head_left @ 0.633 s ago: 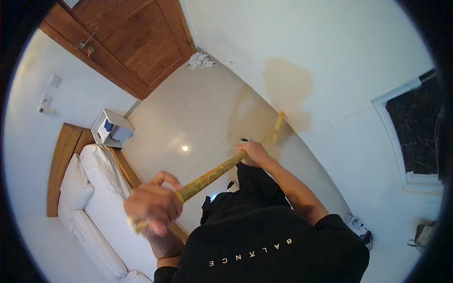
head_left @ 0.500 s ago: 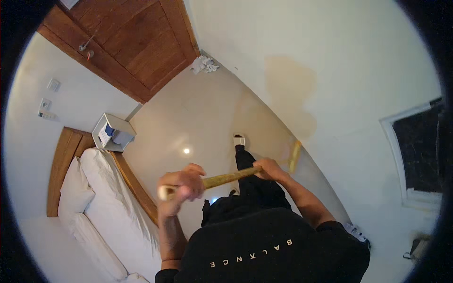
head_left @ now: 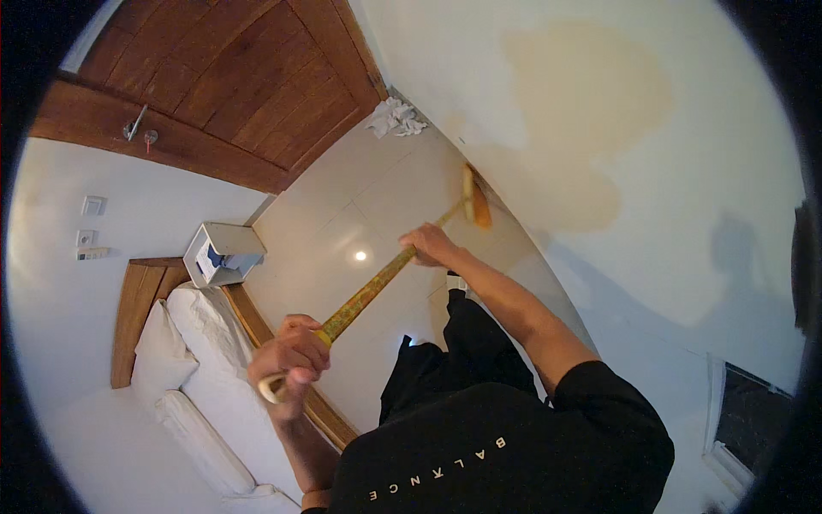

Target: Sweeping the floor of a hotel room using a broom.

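Note:
Both my hands grip a broom by its long yellow, patterned handle [head_left: 368,301]. My left hand [head_left: 291,358] is wrapped round the top end, where a pale loop sticks out below the fist. Farther down the handle, my right hand [head_left: 430,246] is closed round it with the arm stretched forward. The broom head [head_left: 469,195], yellow with orange bristles, is on the floor close to the foot of the right wall. Whatever lies under the bristles is hidden.
White crumpled cloths [head_left: 396,117] lie in the corner by the wooden door [head_left: 231,86]. To the left stand a bed [head_left: 205,360] with white bedding and a small open nightstand [head_left: 224,254]. Pale tiled floor [head_left: 334,231] spreads ahead; a wall [head_left: 548,128] runs along the right.
The broom head has swung forward along the wall, from beside my right side toward the door corner. My right hand has moved forward and left; my left hand is slightly lower and farther left.

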{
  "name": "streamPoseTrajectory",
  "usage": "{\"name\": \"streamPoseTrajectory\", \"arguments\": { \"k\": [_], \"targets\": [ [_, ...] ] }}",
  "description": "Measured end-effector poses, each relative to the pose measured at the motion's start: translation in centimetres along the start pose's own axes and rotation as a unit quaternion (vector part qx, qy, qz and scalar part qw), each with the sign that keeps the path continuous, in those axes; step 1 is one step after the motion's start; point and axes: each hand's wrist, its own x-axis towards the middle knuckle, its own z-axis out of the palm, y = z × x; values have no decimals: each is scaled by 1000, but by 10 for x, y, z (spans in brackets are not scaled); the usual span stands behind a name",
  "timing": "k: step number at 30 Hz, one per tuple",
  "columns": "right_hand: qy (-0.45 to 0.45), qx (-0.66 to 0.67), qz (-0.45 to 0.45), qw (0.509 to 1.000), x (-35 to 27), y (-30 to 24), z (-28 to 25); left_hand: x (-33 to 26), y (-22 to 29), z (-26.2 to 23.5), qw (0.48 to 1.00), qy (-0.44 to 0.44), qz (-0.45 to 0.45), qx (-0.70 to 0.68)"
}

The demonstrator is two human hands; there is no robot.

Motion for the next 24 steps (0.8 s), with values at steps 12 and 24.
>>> {"name": "streamPoseTrajectory", "arguments": {
  "k": [12,24],
  "targets": [
    [-33,45,24,998,79,-82,-18,56,24,-113,959,-24,268,-88],
    [39,67,42,996,125,-45,33,106,-29,-158,979,-186,49,-66]
  ]
}}
